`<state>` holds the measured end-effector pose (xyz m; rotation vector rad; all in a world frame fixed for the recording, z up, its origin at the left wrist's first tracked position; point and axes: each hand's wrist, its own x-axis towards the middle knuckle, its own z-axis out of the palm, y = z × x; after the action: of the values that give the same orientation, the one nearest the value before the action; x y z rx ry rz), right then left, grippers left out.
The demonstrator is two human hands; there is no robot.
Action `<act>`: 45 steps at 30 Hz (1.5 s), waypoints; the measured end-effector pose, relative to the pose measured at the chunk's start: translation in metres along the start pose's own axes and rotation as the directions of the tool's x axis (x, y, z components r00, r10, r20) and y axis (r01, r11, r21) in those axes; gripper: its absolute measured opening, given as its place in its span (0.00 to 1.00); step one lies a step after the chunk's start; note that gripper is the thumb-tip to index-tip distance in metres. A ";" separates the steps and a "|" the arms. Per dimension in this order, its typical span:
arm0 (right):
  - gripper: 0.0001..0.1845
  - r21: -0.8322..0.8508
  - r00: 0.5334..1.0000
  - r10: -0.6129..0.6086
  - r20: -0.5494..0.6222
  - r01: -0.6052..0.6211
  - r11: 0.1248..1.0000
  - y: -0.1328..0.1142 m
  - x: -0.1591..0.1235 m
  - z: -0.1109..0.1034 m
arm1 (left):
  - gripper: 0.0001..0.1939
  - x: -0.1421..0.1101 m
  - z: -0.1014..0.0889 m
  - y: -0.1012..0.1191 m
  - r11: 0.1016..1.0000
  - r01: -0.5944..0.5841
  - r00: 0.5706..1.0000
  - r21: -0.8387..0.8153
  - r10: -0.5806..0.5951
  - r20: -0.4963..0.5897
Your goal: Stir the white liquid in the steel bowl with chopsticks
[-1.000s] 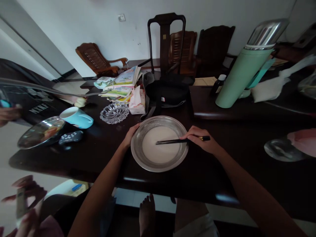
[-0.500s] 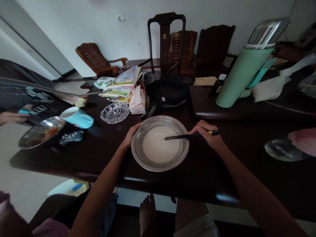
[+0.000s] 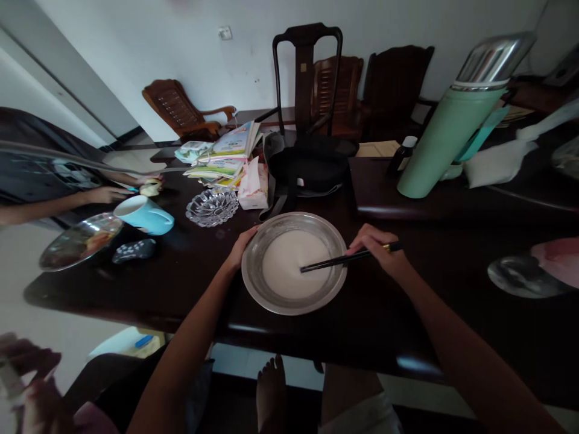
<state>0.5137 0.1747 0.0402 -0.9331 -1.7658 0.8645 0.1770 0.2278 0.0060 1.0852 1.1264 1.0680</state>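
Note:
A wide metal bowl [image 3: 253, 283] stands on the dark table in front of me, holding a milky white liquid [image 3: 289, 277]. My left hand [image 3: 243, 244] grips the bowl's left rim, with some fingers hidden behind it. Black chopsticks [image 3: 332, 261] with gold bands are held in my right hand [image 3: 375, 244], its fingers closed round their upper part. Their tips dip into the liquid near the middle of the bowl, and the sticks pass over the right rim.
To the left are a light blue mug [image 3: 151, 218], a second metal bowl [image 3: 58, 262] and a glass dish [image 3: 211, 208]. Beyond my bowl lie a tissue box [image 3: 253, 191] and black bag [image 3: 312, 166]. A green thermos [image 3: 446, 138] stands right. Another person [image 3: 40, 181] works at the left.
The chopstick tips have moved toward me within the liquid; my left hand stays on the rim. The other person's hand with a blue-handled tool has come over to the pale item.

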 end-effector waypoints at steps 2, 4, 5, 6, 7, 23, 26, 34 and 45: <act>0.14 -0.064 0.993 -0.043 0.111 0.050 0.997 -0.001 0.001 0.004 | 0.23 0.000 0.000 -0.001 1.000 0.004 1.000 0.003 -0.004 -0.020; 0.11 -0.130 0.993 -0.053 0.109 0.067 0.989 -0.001 0.002 0.005 | 0.22 0.000 0.001 0.000 1.000 0.007 1.000 -0.015 -0.007 -0.023; 0.11 -0.144 0.997 -0.044 0.059 0.052 0.988 0.000 0.002 0.004 | 0.22 0.000 0.001 0.000 1.000 0.009 1.000 -0.027 -0.009 -0.014; 0.12 -0.134 1.000 -0.026 -0.003 0.025 0.991 0.000 0.002 0.003 | 0.22 0.000 0.001 0.000 0.999 0.010 1.000 -0.037 -0.010 -0.003; 0.14 -0.096 0.998 0.002 -0.055 -0.007 0.995 0.000 0.002 0.001 | 0.22 0.000 0.002 0.001 0.999 0.009 1.000 -0.042 -0.009 0.009; 0.16 -0.003 0.998 -0.010 0.068 0.010 1.000 -0.001 -0.001 0.005 | 0.23 0.005 -0.006 -0.008 0.999 -0.019 0.998 -0.028 0.021 0.057; 0.13 -0.106 0.996 -0.035 0.080 0.044 0.993 0.000 -0.001 0.004 | 0.23 0.006 -0.007 -0.009 0.999 -0.029 0.998 -0.026 0.031 0.063; 0.15 -0.025 0.994 -0.031 0.107 0.034 0.999 0.002 -0.001 0.004 | 0.23 0.004 -0.005 -0.006 0.998 -0.057 0.996 0.003 0.057 0.063; 0.16 0.033 0.993 -0.018 0.121 0.014 0.999 0.000 -0.001 0.004 | 0.22 0.003 -0.003 -0.004 0.999 -0.052 0.997 0.003 0.052 0.048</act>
<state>0.5100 0.1726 0.0383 -0.8597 -1.8543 0.9539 0.1748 0.2301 0.0017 1.1427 1.0674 1.0753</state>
